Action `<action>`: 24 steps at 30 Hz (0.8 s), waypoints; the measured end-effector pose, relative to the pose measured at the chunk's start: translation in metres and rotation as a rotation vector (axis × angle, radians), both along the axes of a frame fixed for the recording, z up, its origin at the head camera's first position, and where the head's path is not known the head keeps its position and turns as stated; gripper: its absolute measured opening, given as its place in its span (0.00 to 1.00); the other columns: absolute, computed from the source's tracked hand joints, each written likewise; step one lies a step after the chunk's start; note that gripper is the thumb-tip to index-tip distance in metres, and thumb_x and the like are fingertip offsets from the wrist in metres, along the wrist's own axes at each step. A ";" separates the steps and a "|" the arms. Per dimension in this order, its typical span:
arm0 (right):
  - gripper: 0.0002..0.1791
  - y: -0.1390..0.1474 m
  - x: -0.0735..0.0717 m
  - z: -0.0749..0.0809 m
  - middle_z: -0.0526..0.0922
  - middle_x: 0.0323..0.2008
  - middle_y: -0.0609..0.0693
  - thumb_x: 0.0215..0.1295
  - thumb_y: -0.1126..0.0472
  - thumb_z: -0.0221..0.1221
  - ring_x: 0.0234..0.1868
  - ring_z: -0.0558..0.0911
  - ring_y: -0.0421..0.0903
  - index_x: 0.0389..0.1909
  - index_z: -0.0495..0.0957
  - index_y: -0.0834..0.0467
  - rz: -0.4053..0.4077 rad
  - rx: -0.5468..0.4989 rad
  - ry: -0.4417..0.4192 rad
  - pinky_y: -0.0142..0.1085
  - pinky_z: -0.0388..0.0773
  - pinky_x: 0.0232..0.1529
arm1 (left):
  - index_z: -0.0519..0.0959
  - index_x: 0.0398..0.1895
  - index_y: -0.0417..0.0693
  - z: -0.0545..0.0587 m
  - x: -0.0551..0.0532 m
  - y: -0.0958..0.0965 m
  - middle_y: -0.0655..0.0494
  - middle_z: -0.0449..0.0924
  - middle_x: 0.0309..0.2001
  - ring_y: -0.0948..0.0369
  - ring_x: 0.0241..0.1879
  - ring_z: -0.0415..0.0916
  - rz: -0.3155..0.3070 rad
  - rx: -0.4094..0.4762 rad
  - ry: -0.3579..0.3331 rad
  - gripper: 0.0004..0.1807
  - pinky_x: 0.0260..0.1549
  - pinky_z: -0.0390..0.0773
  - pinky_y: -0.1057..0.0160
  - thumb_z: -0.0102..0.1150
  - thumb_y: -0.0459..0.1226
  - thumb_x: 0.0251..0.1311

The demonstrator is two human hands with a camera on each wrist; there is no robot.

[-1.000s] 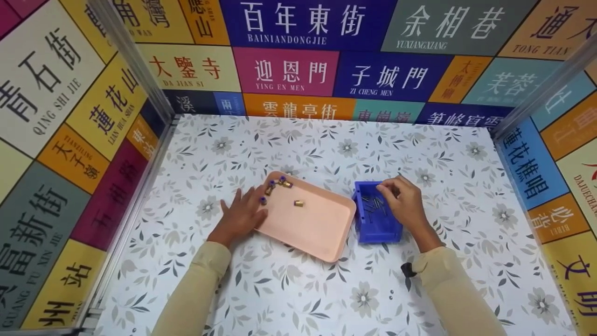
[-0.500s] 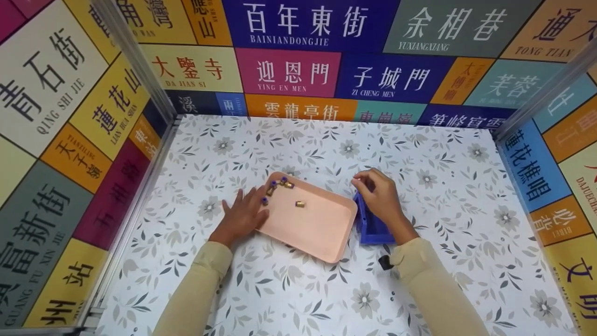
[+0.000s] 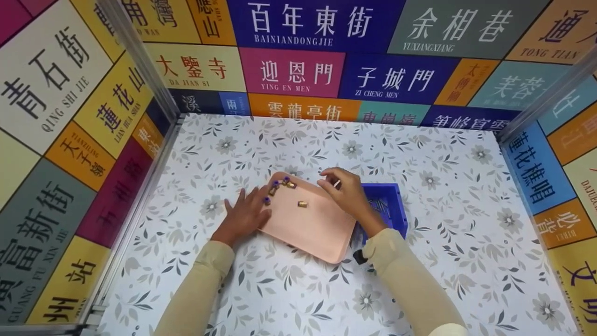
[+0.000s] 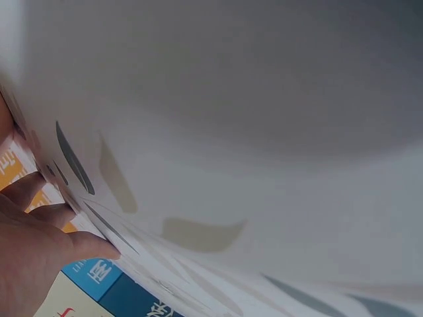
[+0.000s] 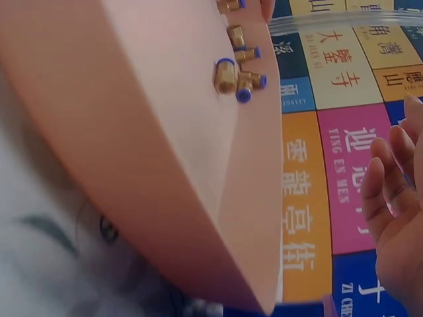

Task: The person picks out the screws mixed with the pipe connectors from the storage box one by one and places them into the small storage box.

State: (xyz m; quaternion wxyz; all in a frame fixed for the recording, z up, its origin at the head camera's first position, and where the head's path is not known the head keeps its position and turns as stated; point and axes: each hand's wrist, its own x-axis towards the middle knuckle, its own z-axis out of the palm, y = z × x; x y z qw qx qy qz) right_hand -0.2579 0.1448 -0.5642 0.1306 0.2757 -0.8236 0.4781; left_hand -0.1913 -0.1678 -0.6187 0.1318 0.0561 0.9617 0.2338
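A peach tray (image 3: 308,228) lies at a slant on the table. Several brass push-fit fittings with blue collars (image 3: 272,190) are gathered at its far left corner, and one lone brass fitting (image 3: 302,204) lies nearer the middle. My left hand (image 3: 243,212) rests at the tray's left rim, fingers spread. My right hand (image 3: 344,189) is over the tray's far right edge, fingers loosely bent, thumb and forefinger apart, nothing showing between them. In the right wrist view the bent fingers (image 5: 375,191) appear beside the fittings (image 5: 227,76).
Right of the tray stands a blue bin (image 3: 400,205) with several thin metal screws (image 3: 380,205) inside, partly covered by my right forearm. A floral cloth (image 3: 233,298) covers the table. Panels printed with large characters (image 3: 289,72) enclose the back and both sides.
My right hand has moved left from above the blue bin to the tray's right edge, its fingertips parting. The left hand stays at the tray's rim.
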 end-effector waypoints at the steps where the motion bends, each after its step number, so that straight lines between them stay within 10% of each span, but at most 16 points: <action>1: 0.11 -0.004 -0.001 -0.001 0.84 0.29 0.51 0.68 0.57 0.67 0.29 0.82 0.41 0.45 0.85 0.59 0.007 0.005 -0.012 0.39 0.83 0.29 | 0.38 0.82 0.79 0.000 0.000 0.000 0.52 0.44 0.84 0.37 0.82 0.33 0.000 0.001 0.003 0.38 0.68 0.28 0.21 0.39 0.61 0.75; 24: 0.11 -0.071 -0.025 -0.028 0.84 0.29 0.50 0.69 0.57 0.66 0.29 0.83 0.42 0.46 0.84 0.60 0.164 0.075 -0.101 0.34 0.80 0.31 | 0.38 0.82 0.80 0.001 0.000 0.000 0.51 0.47 0.83 0.37 0.81 0.35 -0.008 -0.012 0.026 0.38 0.67 0.30 0.19 0.39 0.61 0.75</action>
